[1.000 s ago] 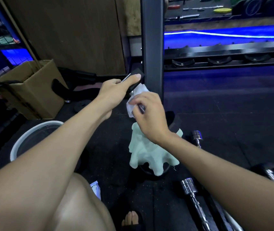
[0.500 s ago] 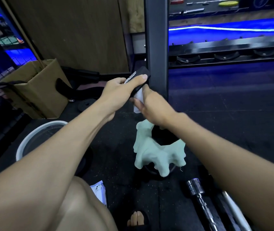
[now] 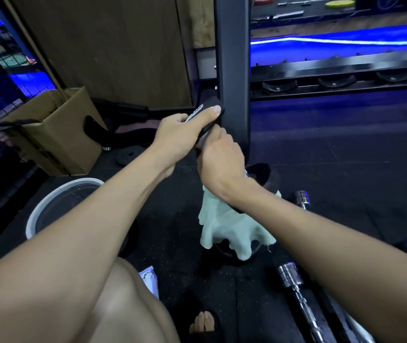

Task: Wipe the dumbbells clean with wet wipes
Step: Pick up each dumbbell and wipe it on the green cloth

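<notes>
My left hand [image 3: 180,134] grips a black dumbbell plate [image 3: 209,105] with white lettering on its edge and holds it up in front of the rack post. My right hand [image 3: 222,162] is curled against the plate's lower side. It holds a white wet wipe [image 3: 246,173], of which only a sliver shows below the hand. Chrome dumbbell bars lie on the floor at the lower right [image 3: 294,280] and further back [image 3: 302,197].
A pale green cloth [image 3: 227,226] drapes over a black object on the floor below my hands. A white-rimmed bucket [image 3: 48,201] and a cardboard box [image 3: 56,134] stand at the left. The black rack post [image 3: 232,70] rises just behind the plate. A wipes packet [image 3: 150,280] lies by my knee.
My right hand has slid up along the underside of the plate with the wipe, which is now almost hidden. My left hand keeps its grip on the plate.
</notes>
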